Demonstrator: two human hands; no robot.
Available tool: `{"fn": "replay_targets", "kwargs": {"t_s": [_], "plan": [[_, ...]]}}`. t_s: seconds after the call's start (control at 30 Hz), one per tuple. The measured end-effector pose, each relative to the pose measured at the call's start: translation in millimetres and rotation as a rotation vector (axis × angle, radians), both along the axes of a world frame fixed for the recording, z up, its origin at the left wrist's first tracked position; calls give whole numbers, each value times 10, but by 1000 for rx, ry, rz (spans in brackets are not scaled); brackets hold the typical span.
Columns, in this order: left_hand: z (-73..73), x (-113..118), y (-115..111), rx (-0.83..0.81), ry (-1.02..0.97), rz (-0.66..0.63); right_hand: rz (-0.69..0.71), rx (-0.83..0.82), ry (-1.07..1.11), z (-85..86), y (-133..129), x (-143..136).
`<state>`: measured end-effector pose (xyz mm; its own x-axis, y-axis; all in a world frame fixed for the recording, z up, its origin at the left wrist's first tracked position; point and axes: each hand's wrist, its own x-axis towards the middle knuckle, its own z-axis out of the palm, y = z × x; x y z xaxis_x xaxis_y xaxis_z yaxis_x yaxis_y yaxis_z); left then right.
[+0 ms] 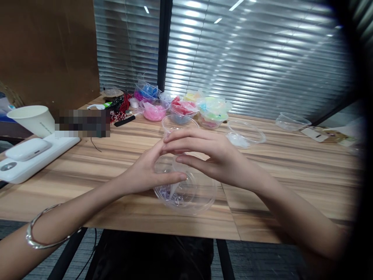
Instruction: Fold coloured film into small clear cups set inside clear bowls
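Note:
My left hand [145, 171] and my right hand [210, 155] meet above a clear plastic bowl [201, 200] near the table's front edge. Between them hangs a small clear plastic bag [175, 188], its lower part dipping over the bowl. My left thumb points right, below the right thumb; the left fingertips are mostly hidden. My right fingers reach left across the left fingertips, curved around the top of the bag, so the exact hold is partly covered. Small purple pieces [170, 196] lie in the bowl's left side.
Behind the hands stands another clear bowl [180, 121]. Several bowls with bags of pink [154, 112], red and green pieces line the back. A clear lid [247, 132] lies to the right. On the left are a white power strip [37, 155] and a paper cup [33, 120].

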<state>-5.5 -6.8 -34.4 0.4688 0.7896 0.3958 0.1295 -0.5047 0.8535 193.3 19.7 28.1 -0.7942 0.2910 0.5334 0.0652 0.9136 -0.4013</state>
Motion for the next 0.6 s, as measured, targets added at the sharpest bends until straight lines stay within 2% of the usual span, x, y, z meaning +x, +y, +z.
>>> {"fn": "replay_targets", "kwargs": {"t_s": [0.2,0.33,0.4,0.47,0.53,0.6], "plan": [[19,4,0,30,41,60,4,-32,47,-6,3,-8],[23,10,7,85,115,186,-88,-42,91,93,-45,33],[19,13,11,121,166,249,-118,-82,-54,121,-84,58],[14,16,13,145,192,287,-127,-107,-330,79,-116,65],[10,20,13,154,197,306,-119,-49,-549,-40,-127,45],[5,23,11,158,213,312,-73,54,-614,-191,-110,-3]]}}
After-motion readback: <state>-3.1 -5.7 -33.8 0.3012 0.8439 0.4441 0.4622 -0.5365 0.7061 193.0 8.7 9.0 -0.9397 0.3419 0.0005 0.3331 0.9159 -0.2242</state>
